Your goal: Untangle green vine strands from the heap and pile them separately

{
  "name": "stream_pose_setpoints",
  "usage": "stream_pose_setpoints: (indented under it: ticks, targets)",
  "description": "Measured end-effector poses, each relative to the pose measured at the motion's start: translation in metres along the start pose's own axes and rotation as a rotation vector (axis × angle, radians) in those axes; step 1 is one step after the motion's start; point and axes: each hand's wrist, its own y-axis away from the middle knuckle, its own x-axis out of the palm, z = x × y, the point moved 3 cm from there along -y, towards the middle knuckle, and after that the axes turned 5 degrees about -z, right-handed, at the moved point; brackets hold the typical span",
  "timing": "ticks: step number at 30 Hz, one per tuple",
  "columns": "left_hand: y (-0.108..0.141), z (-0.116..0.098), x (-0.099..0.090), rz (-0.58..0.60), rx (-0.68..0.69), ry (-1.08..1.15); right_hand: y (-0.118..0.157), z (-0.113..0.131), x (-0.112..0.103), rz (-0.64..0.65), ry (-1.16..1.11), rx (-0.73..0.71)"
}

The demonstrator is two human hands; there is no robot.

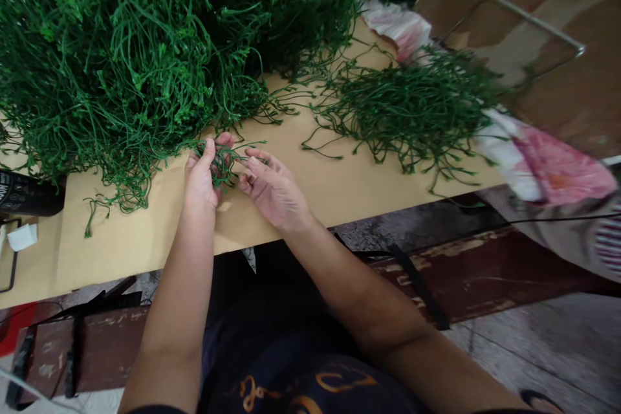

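Observation:
Thin green artificial plant stems (224, 165) lie bunched in my left hand (204, 171), its thumb and fingers closed around them. Close by on the right, my right hand (276, 191) pinches the end of a stem that reaches across from the bunch. Both hands are just above the front part of the tan tabletop (330, 187). Behind them rises a large heap of the same green stems (145, 58), its loose ends spilling toward my left wrist. A smaller pile of stems (407, 107) spreads over the table to the right.
A black cylindrical container (32, 193) lies at the left edge, near a small white paper piece (22, 237). Pink-and-white cloth (563, 158) and a brown panel with a metal handle (543, 21) stand at right. A worn dark-red bench (485, 272) runs below the table.

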Motion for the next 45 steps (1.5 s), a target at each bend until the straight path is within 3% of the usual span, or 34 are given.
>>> stream_pose_setpoints:
  ticks: [7, 11, 22, 27, 30, 33, 35, 37, 38, 40, 43, 45]
  targets:
    - [0.003, -0.001, 0.000, -0.001, -0.006, -0.036, 0.004, -0.003, 0.005, 0.075, 0.038, 0.022]
    - [0.004, -0.001, 0.001, 0.022, 0.017, -0.078, 0.001, 0.000, -0.001, 0.027, 0.100, -0.036]
    - [0.001, 0.000, -0.003, -0.034, 0.049, -0.110, 0.002, 0.018, -0.021, 0.049, 0.333, -0.049]
    - [0.000, 0.001, -0.002, -0.017, 0.080, -0.107, 0.003, 0.017, -0.021, 0.154, 0.423, -0.056]
    - [0.000, 0.000, 0.000, -0.055, 0.088, -0.140, 0.012, 0.013, -0.014, 0.204, 0.563, -0.165]
    - [0.000, -0.005, -0.002, -0.122, 0.102, -0.148, 0.034, 0.007, -0.001, 0.286, 0.697, -0.251]
    - [-0.001, -0.011, -0.006, -0.177, 0.121, -0.107, 0.054, 0.008, 0.007, 0.418, 0.822, -0.289]
    - [-0.001, -0.016, -0.009, -0.207, 0.137, -0.088, 0.069, 0.018, 0.011, 0.548, 0.948, -0.372]
    - [-0.002, -0.017, -0.010, -0.206, 0.138, -0.093, 0.071, 0.029, 0.008, 0.547, 0.991, -0.445]
    - [-0.002, -0.017, -0.012, -0.186, 0.123, -0.098, 0.063, 0.062, -0.010, 0.332, 1.053, -0.625]
    - [-0.002, -0.012, -0.012, -0.126, 0.093, -0.065, 0.038, 0.121, -0.058, -0.328, 1.189, -0.892]
    - [-0.002, -0.009, -0.011, -0.079, 0.079, -0.059, 0.024, 0.145, -0.081, -0.558, 1.397, -1.037]
